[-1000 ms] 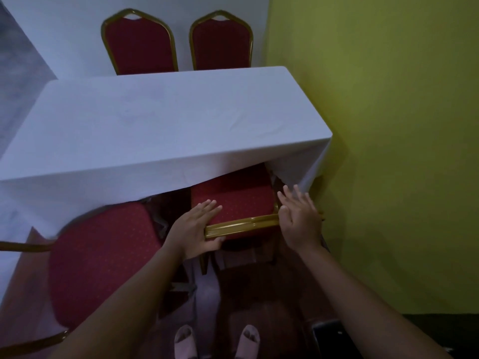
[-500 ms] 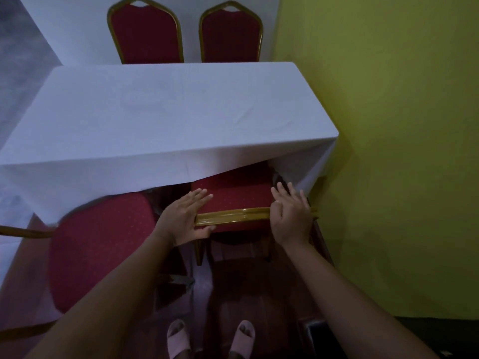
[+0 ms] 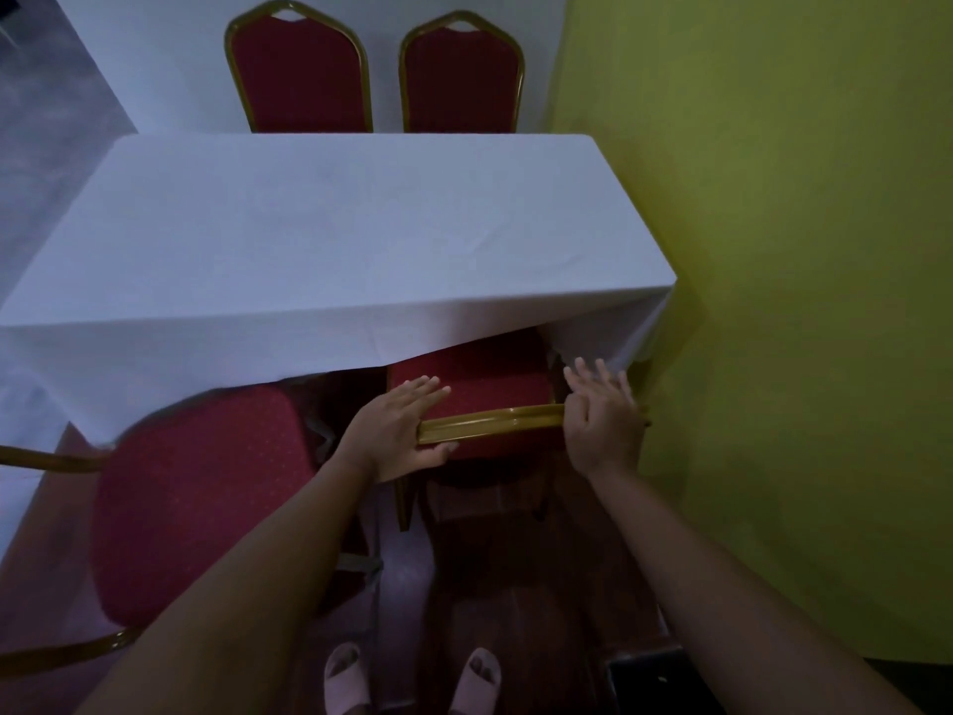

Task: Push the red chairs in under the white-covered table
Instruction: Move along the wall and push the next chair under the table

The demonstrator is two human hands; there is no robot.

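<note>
Now my left hand and right hand, fingers spread, press the chair back; next, shove it under the table.

Ahead of the fingers the hanging cloth of the desk blocks; right, the green wall crowds close; left, another chair stands.

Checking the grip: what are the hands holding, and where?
Both hands, left hand and right hand, press the red chair's gold top backrest rail, fingers extended, not wrapped.
</note>
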